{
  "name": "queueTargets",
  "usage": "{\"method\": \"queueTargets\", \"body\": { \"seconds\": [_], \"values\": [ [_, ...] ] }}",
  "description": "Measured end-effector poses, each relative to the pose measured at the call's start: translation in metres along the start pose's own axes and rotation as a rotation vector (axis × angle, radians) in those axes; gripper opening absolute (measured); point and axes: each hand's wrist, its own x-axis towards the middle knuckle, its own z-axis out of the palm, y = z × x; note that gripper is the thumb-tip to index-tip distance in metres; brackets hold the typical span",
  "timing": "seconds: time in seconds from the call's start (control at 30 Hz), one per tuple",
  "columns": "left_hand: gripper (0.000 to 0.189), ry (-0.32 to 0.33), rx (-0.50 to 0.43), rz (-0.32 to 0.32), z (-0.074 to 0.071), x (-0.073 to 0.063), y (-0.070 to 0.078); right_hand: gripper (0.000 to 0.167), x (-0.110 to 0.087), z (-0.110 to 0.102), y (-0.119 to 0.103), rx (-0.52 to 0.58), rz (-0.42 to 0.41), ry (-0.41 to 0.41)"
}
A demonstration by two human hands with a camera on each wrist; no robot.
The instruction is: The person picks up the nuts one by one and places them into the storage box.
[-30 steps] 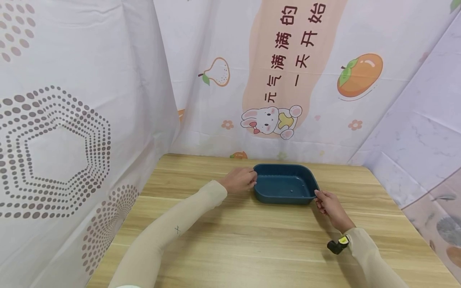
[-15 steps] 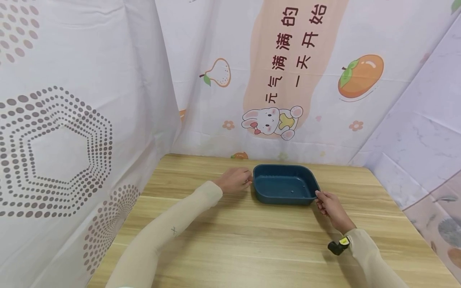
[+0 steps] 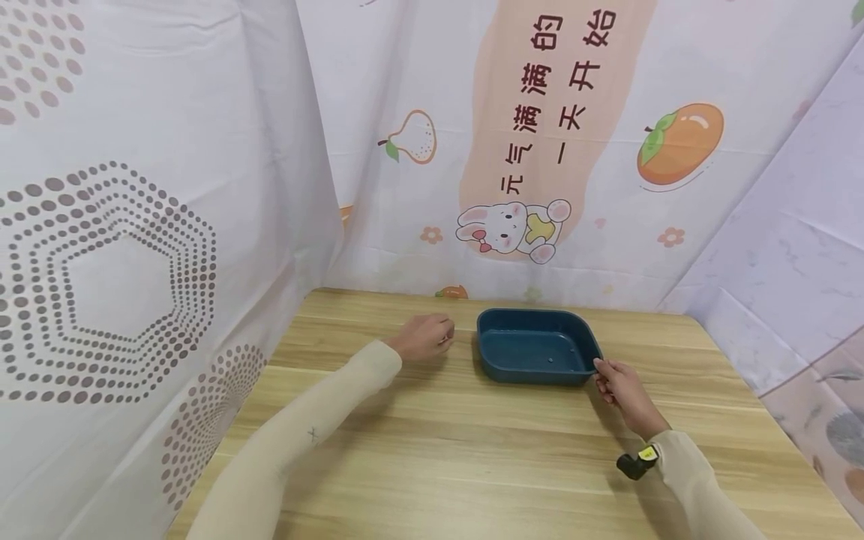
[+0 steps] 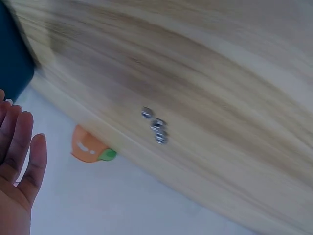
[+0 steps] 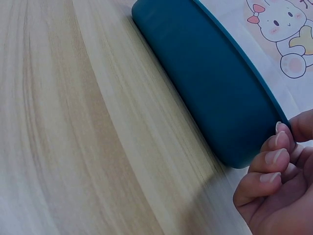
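A dark blue plastic tray (image 3: 533,367) rests on the wooden table, a few tiny shiny bits (image 3: 550,360) visible on its floor. Its right front corner is pinched by my right hand (image 3: 622,391), thumb at the rim and fingers bent against the outer wall, as the right wrist view confirms. My left hand (image 3: 424,337) hovers left of the tray, apart from it, with fingers loosely bent. Several small silver metal nuts (image 4: 155,126) lie clustered on the table in the left wrist view, near its back edge. The left thumb is hidden there; nothing shows in that hand.
A printed cloth (image 3: 378,247) hangs directly behind the table's back edge. Another patterned cloth (image 3: 128,285) hangs along the left side, and a pale one (image 3: 763,277) on the right. A small black device (image 3: 636,463) is strapped to the right wrist.
From touching the tray's left wall, my left hand has drawn away to the left. The right hand keeps its grip on the corner, and the tray stays in place.
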Motion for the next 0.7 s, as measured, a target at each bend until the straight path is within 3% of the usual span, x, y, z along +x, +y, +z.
{"method": "queueTargets", "body": {
  "seconds": [0.7],
  "values": [
    [0.007, -0.004, -0.010, -0.090, 0.016, -0.044, -0.040, 0.044, 0.001, -0.001, 0.002, -0.005, 0.001, 0.007]
  ]
}}
